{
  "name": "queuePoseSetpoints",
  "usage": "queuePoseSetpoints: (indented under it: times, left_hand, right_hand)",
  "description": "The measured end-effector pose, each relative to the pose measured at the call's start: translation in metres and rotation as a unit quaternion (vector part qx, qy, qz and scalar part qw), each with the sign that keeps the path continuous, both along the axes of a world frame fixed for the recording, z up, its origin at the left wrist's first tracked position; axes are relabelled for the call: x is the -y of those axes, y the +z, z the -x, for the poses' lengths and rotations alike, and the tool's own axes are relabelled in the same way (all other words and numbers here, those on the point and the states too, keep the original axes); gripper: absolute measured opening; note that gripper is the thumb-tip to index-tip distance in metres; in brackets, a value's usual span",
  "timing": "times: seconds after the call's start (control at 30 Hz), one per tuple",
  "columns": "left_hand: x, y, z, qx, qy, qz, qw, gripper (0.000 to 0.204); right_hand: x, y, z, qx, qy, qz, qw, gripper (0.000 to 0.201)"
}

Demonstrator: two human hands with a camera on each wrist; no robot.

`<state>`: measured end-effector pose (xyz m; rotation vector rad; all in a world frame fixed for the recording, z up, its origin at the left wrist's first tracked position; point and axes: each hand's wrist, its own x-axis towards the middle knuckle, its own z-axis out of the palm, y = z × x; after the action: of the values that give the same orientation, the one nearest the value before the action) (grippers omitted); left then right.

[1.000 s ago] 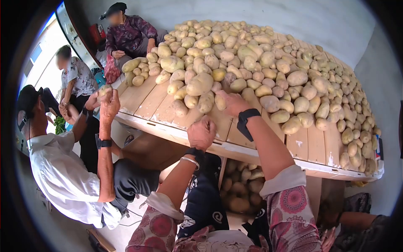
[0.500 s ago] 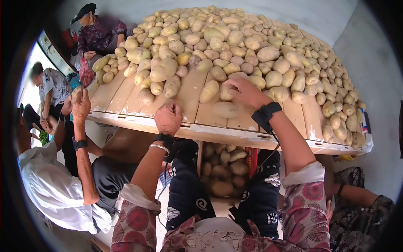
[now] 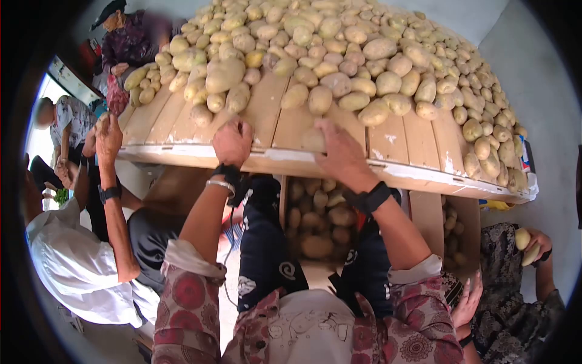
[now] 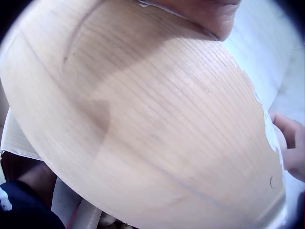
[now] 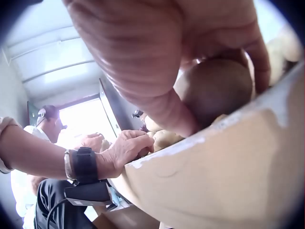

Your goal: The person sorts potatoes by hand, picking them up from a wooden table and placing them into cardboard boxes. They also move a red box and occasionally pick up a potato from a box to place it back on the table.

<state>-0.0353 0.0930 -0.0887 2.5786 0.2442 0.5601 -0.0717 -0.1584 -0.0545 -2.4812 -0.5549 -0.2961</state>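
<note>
My right hand (image 3: 343, 153) grips a potato (image 3: 314, 141) at the table's front edge. In the right wrist view, the thumb and fingers are round this potato (image 5: 217, 89), low over the white-marked edge. Farther left, my left hand (image 3: 233, 143) rests on the same edge with its fingers curled and nothing visible in them. Part of the left hand (image 4: 205, 16) shows at the top of the left wrist view, against bare wood. Beyond both hands, a large spread of potatoes (image 3: 321, 100) covers the back of the wooden table (image 3: 257, 112).
Below the table edge, between my knees, stands a box of potatoes (image 3: 318, 246). Another box (image 3: 427, 221) with potatoes is to its right. At left sits a person in a white shirt (image 3: 88, 264); at right, a neighbour's hand (image 3: 535, 244) holds potatoes.
My right hand has drawn back from the pile to the table's front edge with a potato. The left hand has stayed at the edge. The head view has tilted farther down.
</note>
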Motion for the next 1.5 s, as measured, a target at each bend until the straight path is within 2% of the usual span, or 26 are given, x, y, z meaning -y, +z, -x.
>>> queuePoseSetpoints:
  times: [0.07,0.13,0.23,0.37,0.43,0.5,0.57,0.63,0.73,0.77,0.8,0.83,0.87,0.9,0.93,0.97,1.03,1.07,1.1,1.13,1.17,1.27,1.33,1.37,1.43,1.5]
  left_hand:
    - [0.0,-0.002,0.0,0.015,-0.007,-0.005,1.0,0.025]
    - [0.0,-0.002,-0.001,0.031,-0.012,0.019,0.999,0.027]
    - [0.0,-0.002,-0.003,0.017,0.001,0.009,1.0,0.027]
    - [-0.002,-0.004,-0.006,0.015,-0.01,-0.004,1.0,0.029]
    - [-0.003,-0.008,-0.006,0.017,0.01,-0.029,0.999,0.03]
    - [-0.004,-0.009,-0.008,0.02,0.003,-0.024,1.0,0.031]
    - [-0.006,-0.011,-0.008,0.022,0.007,-0.002,1.0,0.03]
    - [-0.014,-0.018,-0.011,0.031,-0.022,0.023,0.999,0.029]
    - [-0.021,-0.022,-0.01,0.079,-0.072,0.131,0.986,0.022]
    - [-0.022,-0.022,-0.006,0.083,-0.07,0.129,0.986,0.022]
    - [-0.022,-0.025,0.0,0.091,-0.095,0.187,0.973,0.019]
    - [-0.019,-0.025,0.006,0.098,-0.123,0.244,0.957,0.017]
    - [-0.005,-0.012,0.028,0.093,-0.125,0.251,0.956,0.017]
    - [-0.004,-0.015,0.036,0.085,-0.169,0.307,0.933,0.019]
    - [0.01,-0.011,0.058,0.071,-0.15,0.352,0.921,0.023]
    - [0.022,-0.013,0.083,0.053,-0.17,0.359,0.916,0.024]
    - [0.03,-0.028,0.126,-0.089,-0.239,0.453,0.854,0.019]
    - [0.038,-0.032,0.147,-0.156,-0.158,0.513,0.829,0.011]
    - [0.039,-0.045,0.164,-0.162,-0.12,0.618,0.76,0.008]
    - [0.027,-0.085,0.165,-0.202,0.001,0.772,0.603,0.01]
    - [0.023,-0.096,0.173,-0.259,0.098,0.789,0.548,0.013]
    - [0.036,-0.08,0.186,-0.297,0.089,0.777,0.547,0.007]
    - [0.036,-0.054,0.177,-0.254,-0.056,0.792,0.553,0.006]
    - [0.034,-0.04,0.172,-0.215,-0.065,0.786,0.576,0.007]
    - [0.029,-0.017,0.163,-0.101,-0.087,0.658,0.741,0.005]
    - [0.022,-0.012,0.152,0.031,-0.151,0.507,0.848,0.005]
  right_hand:
    - [0.019,-0.01,0.02,-0.035,-0.01,-0.043,0.998,0.05]
    - [0.042,-0.015,0.027,0.044,-0.079,-0.112,0.99,0.046]
    - [0.087,-0.013,0.032,0.047,-0.167,-0.158,0.972,0.043]
    - [0.14,-0.009,0.025,0.094,-0.197,-0.156,0.963,0.046]
    - [0.155,-0.029,0.019,0.112,-0.239,-0.053,0.963,0.048]
    - [0.149,-0.031,0.02,0.076,-0.278,-0.024,0.957,0.048]
    - [0.146,-0.034,0.022,0.043,-0.318,0.008,0.947,0.049]
    - [0.149,-0.033,0.023,0.066,-0.303,0.003,0.951,0.05]
    - [0.147,-0.033,0.02,0.062,-0.327,0.025,0.942,0.051]
    - [0.146,-0.032,0.019,0.062,-0.324,0.027,0.944,0.051]
    - [0.147,-0.033,0.019,0.063,-0.322,0.026,0.944,0.051]
    - [0.145,-0.031,0.023,0.047,-0.326,0.025,0.944,0.051]
    - [0.145,-0.027,0.024,0.036,-0.332,0.022,0.942,0.051]
    - [0.145,-0.024,0.025,0.042,-0.335,0.018,0.941,0.051]
    - [0.144,-0.024,0.026,0.043,-0.333,0.016,0.942,0.052]
    - [0.144,-0.026,0.027,0.043,-0.332,0.015,0.942,0.052]
    - [0.147,-0.029,0.026,0.055,-0.339,0.014,0.939,0.052]
    - [0.147,-0.028,0.028,0.04,-0.333,0.013,0.942,0.052]
    - [0.146,-0.026,0.028,0.028,-0.325,0.011,0.945,0.052]
    - [0.148,-0.028,0.027,0.028,-0.327,0.025,0.944,0.058]
    - [0.147,-0.029,0.025,0.034,-0.324,0.021,0.945,0.058]
    - [0.149,-0.032,0.027,0.047,-0.325,0.019,0.944,0.058]
    - [0.149,-0.031,0.026,0.043,-0.334,0.021,0.941,0.058]
    - [0.147,-0.028,0.026,0.048,-0.333,0.017,0.941,0.058]
    - [0.148,-0.025,0.029,0.017,-0.33,-0.035,0.943,0.056]
    - [0.154,-0.027,0.028,-0.02,-0.347,-0.063,0.935,0.059]
